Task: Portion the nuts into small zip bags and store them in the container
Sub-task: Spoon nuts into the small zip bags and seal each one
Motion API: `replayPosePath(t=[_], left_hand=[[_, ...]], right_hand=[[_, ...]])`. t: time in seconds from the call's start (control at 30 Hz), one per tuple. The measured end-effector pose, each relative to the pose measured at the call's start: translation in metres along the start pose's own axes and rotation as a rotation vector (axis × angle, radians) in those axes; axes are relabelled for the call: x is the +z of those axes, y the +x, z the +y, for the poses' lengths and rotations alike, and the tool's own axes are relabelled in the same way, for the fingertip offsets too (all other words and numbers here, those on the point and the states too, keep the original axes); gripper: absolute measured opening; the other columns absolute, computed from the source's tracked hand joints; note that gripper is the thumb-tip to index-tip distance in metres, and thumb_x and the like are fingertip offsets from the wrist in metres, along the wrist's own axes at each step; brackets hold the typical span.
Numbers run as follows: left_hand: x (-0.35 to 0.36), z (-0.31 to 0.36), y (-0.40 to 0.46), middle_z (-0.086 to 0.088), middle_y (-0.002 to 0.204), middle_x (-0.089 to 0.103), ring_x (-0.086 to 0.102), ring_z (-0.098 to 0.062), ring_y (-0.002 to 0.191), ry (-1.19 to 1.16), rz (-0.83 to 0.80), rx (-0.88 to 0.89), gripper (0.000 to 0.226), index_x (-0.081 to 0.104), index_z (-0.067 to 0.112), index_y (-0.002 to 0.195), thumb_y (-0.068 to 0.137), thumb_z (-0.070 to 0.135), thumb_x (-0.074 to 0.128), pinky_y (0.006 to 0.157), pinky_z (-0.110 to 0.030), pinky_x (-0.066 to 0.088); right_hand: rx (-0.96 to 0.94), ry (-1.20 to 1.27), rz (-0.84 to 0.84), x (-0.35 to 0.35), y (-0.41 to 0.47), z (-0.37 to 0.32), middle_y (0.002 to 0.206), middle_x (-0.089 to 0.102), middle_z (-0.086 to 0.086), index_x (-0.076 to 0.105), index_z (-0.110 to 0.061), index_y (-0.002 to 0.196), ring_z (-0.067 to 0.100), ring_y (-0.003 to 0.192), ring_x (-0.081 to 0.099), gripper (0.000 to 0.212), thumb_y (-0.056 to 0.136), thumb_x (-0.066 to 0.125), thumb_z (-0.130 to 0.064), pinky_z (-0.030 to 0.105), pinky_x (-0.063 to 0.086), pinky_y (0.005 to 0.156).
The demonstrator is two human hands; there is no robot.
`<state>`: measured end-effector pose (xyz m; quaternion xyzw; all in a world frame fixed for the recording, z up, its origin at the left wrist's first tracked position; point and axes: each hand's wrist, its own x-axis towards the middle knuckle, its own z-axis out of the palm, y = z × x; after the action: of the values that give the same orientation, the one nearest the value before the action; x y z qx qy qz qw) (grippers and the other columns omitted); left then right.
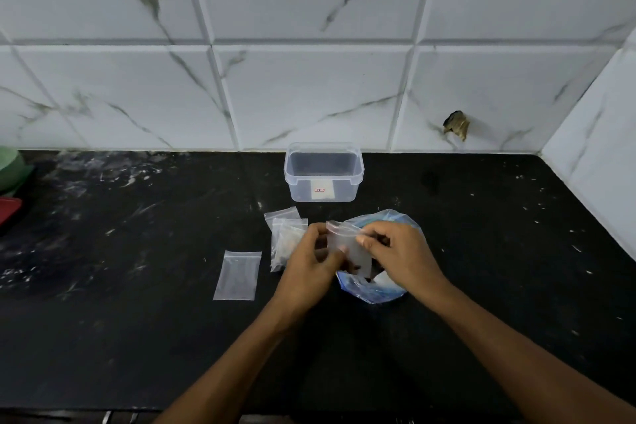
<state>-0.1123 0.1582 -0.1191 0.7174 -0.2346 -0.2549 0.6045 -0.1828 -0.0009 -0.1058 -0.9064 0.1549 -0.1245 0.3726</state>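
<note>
A small clear zip bag [349,246] is held upright between both hands over the black counter. My left hand [311,260] grips its left side. My right hand [395,255] pinches its top right edge at the zip. Under them lies a larger blue-and-clear plastic bag [375,289] with dark contents, mostly hidden by my hands. A clear lidless plastic container [323,171] with a small label stands behind, near the wall. A pile of small zip bags [285,234] lies left of my left hand. One flat zip bag [238,275] lies apart, farther left.
The black counter [137,320] is scuffed with white marks. Marble-look tiled walls rise behind and at the right. A green bowl [8,167] and a red object [8,212] sit at the far left edge. A chipped hole [457,125] shows in the back wall.
</note>
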Motion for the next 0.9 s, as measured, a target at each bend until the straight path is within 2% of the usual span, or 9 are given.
replayPosePath(t=[0.07,0.17,0.3,0.4,0.5,0.6,0.77,0.9], left_hand=[[-0.012,-0.001,0.001,0.002,0.108,0.066,0.068,-0.005,0.094,0.038,0.032,0.032,0.018,0.059,0.016,0.115,0.098,0.013,0.053,0.074,-0.017,0.054],[-0.027,-0.005,0.005,0.0,0.097,0.068,0.065,-0.008,0.092,0.092,0.107,0.075,0.014,0.067,0.018,0.098,0.097,0.012,0.055,0.075,-0.02,0.054],[-0.042,-0.012,0.008,-0.002,0.086,0.069,0.066,-0.013,0.085,0.111,0.15,0.058,0.015,0.068,0.016,0.086,0.095,0.01,0.058,0.073,-0.023,0.054],[-0.052,-0.02,0.005,-0.001,0.079,0.069,0.066,-0.01,0.077,0.137,0.192,0.027,0.016,0.068,0.013,0.084,0.095,0.008,0.058,0.067,-0.019,0.052],[-0.058,-0.026,0.0,-0.003,0.08,0.068,0.061,0.0,0.068,0.227,0.248,0.005,0.014,0.068,0.006,0.086,0.095,0.009,0.058,0.062,-0.011,0.049],[-0.064,-0.034,-0.002,0.001,0.082,0.068,0.061,0.003,0.071,0.26,0.3,-0.015,0.013,0.068,0.009,0.087,0.096,0.012,0.058,0.061,-0.01,0.048],[-0.074,-0.049,0.001,0.003,0.093,0.068,0.064,-0.006,0.089,0.27,0.225,-0.143,0.009,0.068,0.013,0.094,0.095,0.012,0.059,0.066,-0.012,0.048],[-0.078,-0.062,0.007,0.001,0.091,0.069,0.065,-0.013,0.09,0.272,0.251,-0.185,0.008,0.068,0.014,0.091,0.094,0.014,0.061,0.07,-0.017,0.047]], right_hand=[[-0.022,0.004,-0.065,-0.003,0.006,0.0,0.082,0.07,-0.003,0.073,-0.016,0.093,0.005,0.075,0.062,0.011,0.091,0.063,-0.019,0.017,0.047,0.066],[-0.03,0.0,-0.16,0.002,0.016,0.0,0.077,0.07,-0.004,0.075,-0.018,0.087,0.01,0.073,0.063,0.011,0.09,0.064,-0.021,0.031,0.05,0.07],[-0.026,0.072,-0.162,0.02,0.022,-0.007,0.076,0.068,-0.01,0.072,-0.02,0.085,0.003,0.072,0.061,0.007,0.088,0.067,-0.017,0.022,0.049,0.07],[-0.045,0.074,-0.172,0.036,0.026,-0.014,0.073,0.068,-0.008,0.07,-0.021,0.083,0.004,0.07,0.062,0.006,0.087,0.068,-0.018,0.022,0.05,0.068],[-0.044,-0.018,-0.175,0.055,0.031,-0.018,0.077,0.068,-0.006,0.069,-0.022,0.082,0.009,0.075,0.062,0.007,0.088,0.066,-0.022,0.033,0.054,0.072],[-0.025,-0.06,-0.172,0.072,0.034,-0.021,0.08,0.067,-0.007,0.069,-0.023,0.084,0.011,0.078,0.062,0.007,0.088,0.065,-0.025,0.036,0.055,0.074],[0.122,-0.097,-0.235,0.093,0.043,-0.02,0.088,0.069,0.001,0.069,-0.017,0.086,0.017,0.085,0.065,0.007,0.089,0.064,-0.021,0.039,0.058,0.078],[0.163,-0.184,-0.284,0.104,0.049,-0.023,0.095,0.068,0.004,0.067,-0.014,0.091,0.02,0.09,0.066,0.008,0.092,0.059,-0.014,0.039,0.057,0.082]])
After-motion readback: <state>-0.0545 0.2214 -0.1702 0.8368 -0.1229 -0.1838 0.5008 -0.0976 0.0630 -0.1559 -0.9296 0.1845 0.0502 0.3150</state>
